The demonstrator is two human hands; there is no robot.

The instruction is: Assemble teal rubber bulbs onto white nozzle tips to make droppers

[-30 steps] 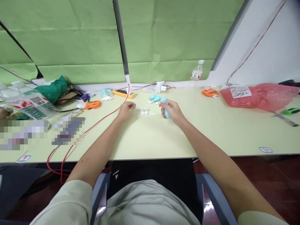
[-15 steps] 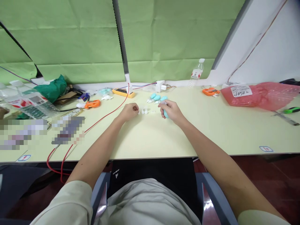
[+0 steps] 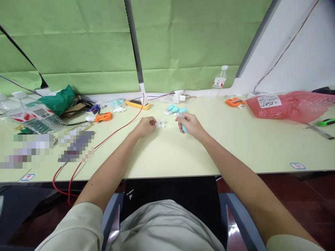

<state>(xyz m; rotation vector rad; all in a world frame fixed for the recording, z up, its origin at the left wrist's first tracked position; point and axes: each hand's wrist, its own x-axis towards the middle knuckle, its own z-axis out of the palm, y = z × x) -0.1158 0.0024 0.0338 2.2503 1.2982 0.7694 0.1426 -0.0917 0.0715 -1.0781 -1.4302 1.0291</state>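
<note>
My left hand (image 3: 146, 126) rests low over the table with thumb and fingers pinched, right beside a few small white pieces (image 3: 162, 123). Whatever may be between those fingertips is too small to make out. In my right hand (image 3: 191, 124), closed fingers wrap a turquoise rounded object (image 3: 184, 129); a pale, clear-looking end shows at the top of the grip. Between the two hands lie some tiny white bits (image 3: 171, 124). Just behind the right hand are several similar turquoise drop-shaped objects (image 3: 175, 108) with whitish ends.
A yellow multimeter-like device (image 3: 137, 104) and a white plug adapter (image 3: 179, 96) stand at the back. Orange tools (image 3: 104, 116) lie left and right. A red cable (image 3: 115, 130) crosses the left side. A water bottle (image 3: 219, 82) and pink bag (image 3: 285, 106) are rightward.
Both hands stay nearly in place. My right hand has shifted very slightly left, still gripping the turquoise object; my left hand has moved a touch to the right beside the white pieces.
</note>
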